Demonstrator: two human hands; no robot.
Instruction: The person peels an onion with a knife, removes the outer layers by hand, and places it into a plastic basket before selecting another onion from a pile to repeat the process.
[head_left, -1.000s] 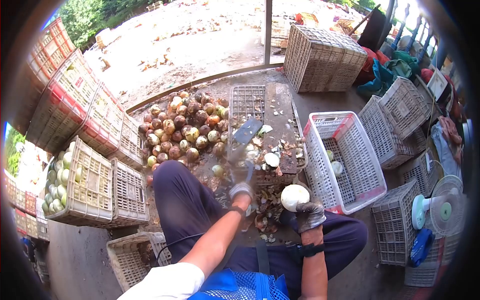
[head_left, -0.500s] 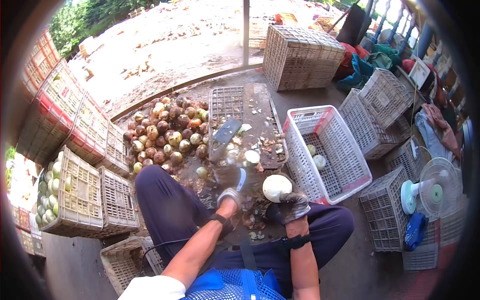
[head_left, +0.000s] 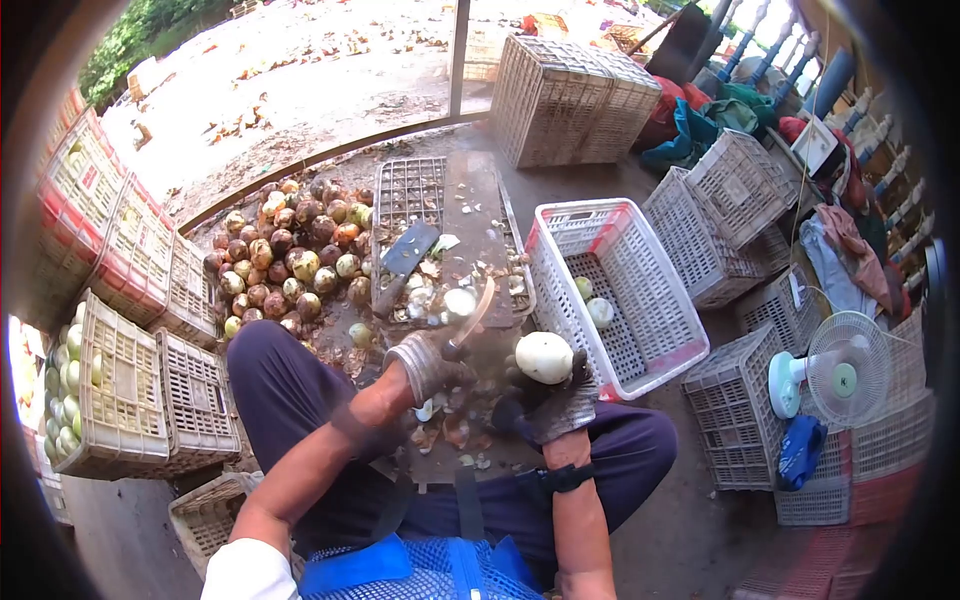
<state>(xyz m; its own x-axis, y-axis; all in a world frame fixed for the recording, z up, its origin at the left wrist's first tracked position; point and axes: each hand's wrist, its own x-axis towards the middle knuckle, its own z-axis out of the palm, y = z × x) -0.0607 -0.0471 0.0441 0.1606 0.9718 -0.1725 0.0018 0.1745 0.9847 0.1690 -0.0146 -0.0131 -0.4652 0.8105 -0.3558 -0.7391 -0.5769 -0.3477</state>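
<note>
Gripping a peeled fruit [head_left: 544, 357], right hand [head_left: 548, 405] (gloved), left hand [head_left: 428, 362] clutching blurred knife [head_left: 470, 313].

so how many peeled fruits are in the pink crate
2, both on the floor of the pink crate near its left wall: one farther from the person, one just nearer. None seem hidden.

Bright daylight, fisheye edges, blurred motion

No legible text or labels
</note>
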